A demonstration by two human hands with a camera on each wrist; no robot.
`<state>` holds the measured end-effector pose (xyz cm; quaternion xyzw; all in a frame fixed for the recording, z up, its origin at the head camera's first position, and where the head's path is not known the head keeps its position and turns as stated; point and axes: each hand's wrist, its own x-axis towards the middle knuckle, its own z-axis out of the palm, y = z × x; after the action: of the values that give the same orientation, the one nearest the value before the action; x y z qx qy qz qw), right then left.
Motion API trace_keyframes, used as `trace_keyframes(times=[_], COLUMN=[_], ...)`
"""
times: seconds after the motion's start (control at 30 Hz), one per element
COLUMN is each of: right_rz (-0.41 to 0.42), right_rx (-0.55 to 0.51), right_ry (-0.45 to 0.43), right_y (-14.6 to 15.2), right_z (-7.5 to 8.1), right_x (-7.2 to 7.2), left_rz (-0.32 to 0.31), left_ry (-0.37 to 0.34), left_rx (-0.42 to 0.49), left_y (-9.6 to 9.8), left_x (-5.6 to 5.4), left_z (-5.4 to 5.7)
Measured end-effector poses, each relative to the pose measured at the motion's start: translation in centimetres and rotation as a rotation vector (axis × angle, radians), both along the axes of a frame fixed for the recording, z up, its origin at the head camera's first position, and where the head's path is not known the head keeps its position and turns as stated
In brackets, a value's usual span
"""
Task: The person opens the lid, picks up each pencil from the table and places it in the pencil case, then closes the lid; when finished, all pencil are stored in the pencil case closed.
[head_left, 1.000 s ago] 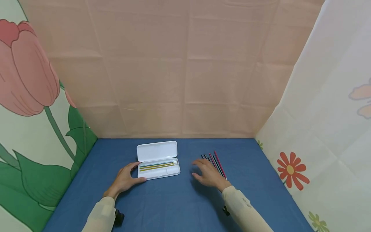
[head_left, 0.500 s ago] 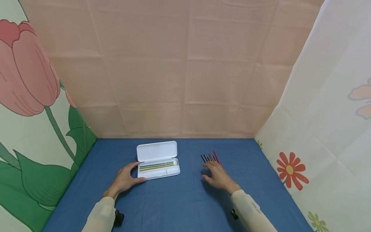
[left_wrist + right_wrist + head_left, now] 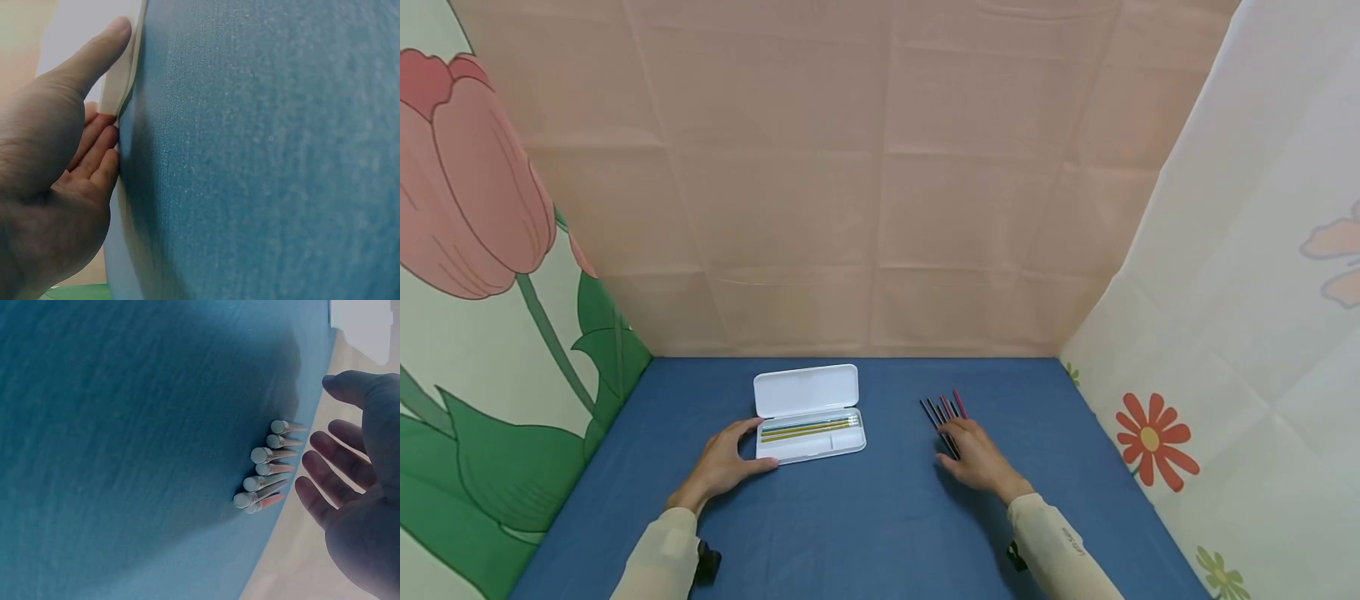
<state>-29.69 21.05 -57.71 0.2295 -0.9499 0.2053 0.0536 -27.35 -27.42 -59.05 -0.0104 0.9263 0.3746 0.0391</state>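
Observation:
A white pencil case (image 3: 805,457) lies with its lid (image 3: 806,392) raised on the blue cloth, several yellow and blue pencils (image 3: 805,431) in its tray. My left hand (image 3: 721,465) holds its left end, thumb at the near corner and fingers at the back corner. In the left wrist view the thumb (image 3: 103,53) lies against the white case edge. Over a row of loose dark and red pencils (image 3: 960,405) hovers my right hand (image 3: 979,460), fingers spread. The right wrist view shows white ends on these pencils (image 3: 259,455), apart from the fingers (image 3: 325,478).
A blue cloth (image 3: 850,533) covers the table. Behind it hangs a beige sheet (image 3: 880,208). Flower-printed cloths stand at the left (image 3: 482,183) and right (image 3: 1225,292).
My right hand has moved rightward and slightly nearer, uncovering more of the dark pencils at its left. My left hand and the pencil case have stayed in place.

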Motion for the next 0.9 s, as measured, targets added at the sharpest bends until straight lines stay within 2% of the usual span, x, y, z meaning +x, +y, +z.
trace_keyframes(times=[0.27,0.67,0.9], right_rz=[-0.017,-0.043,-0.019], right_rx=[0.021,0.065,0.075], right_ry=[0.011,0.086,0.094], right_y=[0.3,0.3,0.2], right_z=[-0.5,-1.0,-1.1], right_x=[-0.2,0.1,0.1], left_rz=[-0.002,-0.011,-0.008], left_ry=[-0.008,-0.003,-0.004], left_rx=[0.005,0.01,0.002], left_y=[0.0,-0.1,-0.1], left_x=[-0.1,-0.1,-0.1], left_z=[0.0,0.0,0.0])
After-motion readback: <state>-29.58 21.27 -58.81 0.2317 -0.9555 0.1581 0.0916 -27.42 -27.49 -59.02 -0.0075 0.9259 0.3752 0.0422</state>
